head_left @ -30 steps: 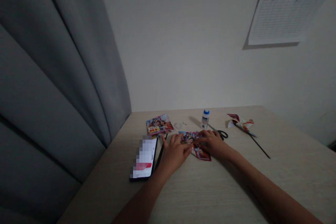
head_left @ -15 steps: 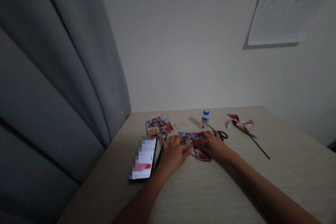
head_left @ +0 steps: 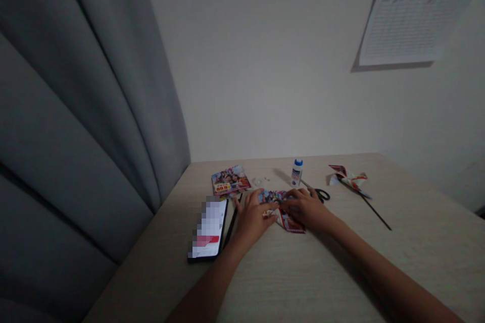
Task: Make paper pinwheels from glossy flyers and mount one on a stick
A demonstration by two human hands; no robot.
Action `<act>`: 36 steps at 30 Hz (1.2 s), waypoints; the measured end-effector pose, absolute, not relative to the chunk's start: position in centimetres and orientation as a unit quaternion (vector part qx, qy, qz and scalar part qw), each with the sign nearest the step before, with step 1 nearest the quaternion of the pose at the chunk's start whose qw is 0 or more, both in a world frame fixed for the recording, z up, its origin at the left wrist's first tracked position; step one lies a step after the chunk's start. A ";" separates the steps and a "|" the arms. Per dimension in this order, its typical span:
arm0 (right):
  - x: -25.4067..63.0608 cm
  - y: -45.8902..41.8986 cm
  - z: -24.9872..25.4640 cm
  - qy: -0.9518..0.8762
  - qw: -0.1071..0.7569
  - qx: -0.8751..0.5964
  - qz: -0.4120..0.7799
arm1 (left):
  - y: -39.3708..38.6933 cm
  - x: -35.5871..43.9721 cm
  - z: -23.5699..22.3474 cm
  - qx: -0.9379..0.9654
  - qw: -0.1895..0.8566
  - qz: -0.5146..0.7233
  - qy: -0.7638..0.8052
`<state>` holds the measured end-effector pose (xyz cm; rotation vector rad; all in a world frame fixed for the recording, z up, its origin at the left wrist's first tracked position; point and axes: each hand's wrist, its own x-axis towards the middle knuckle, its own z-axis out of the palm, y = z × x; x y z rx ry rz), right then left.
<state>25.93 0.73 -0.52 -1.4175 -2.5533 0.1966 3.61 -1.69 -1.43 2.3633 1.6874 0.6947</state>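
Observation:
A colourful printed sheet of paper (head_left: 291, 223) lies on the table between my two hands, with a corner bent inward and showing a pale strip. My left hand (head_left: 253, 216) holds its left side, thumb and forefinger toward the middle and the outer fingers spread. My right hand (head_left: 306, 208) is closed at the right part of the sheet, its fingertips meeting the paper near the centre. The fingers cover much of the sheet, so the folds beneath are hidden. Beside my left hand lies a thin black stick (head_left: 232, 222).
A phone (head_left: 208, 232) lies at left, below a printed leaflet (head_left: 230, 180). Behind my hands are a blue-capped glue bottle (head_left: 297, 172), black-handled scissors (head_left: 323, 195) and a small clear item (head_left: 258, 181). A paper pinwheel (head_left: 352, 177) on a black stick lies at right.
My left hand's fingers have shifted up and inward over the sheet, with the forefinger stretched further toward its middle. My right hand stays nearly in place.

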 end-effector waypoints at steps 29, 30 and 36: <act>25.7 0.5 -0.5 -0.859 0.107 -0.493 0.091 | -2.3 3.1 -1.0 0.795 0.073 0.170 0.578; 25.7 0.5 -0.5 -0.859 0.103 -0.493 0.090 | -2.3 3.1 -1.0 0.795 0.073 0.169 0.578; 25.9 0.7 -0.8 -0.854 0.113 -0.496 0.109 | -2.2 2.9 -1.2 0.794 0.073 0.173 0.578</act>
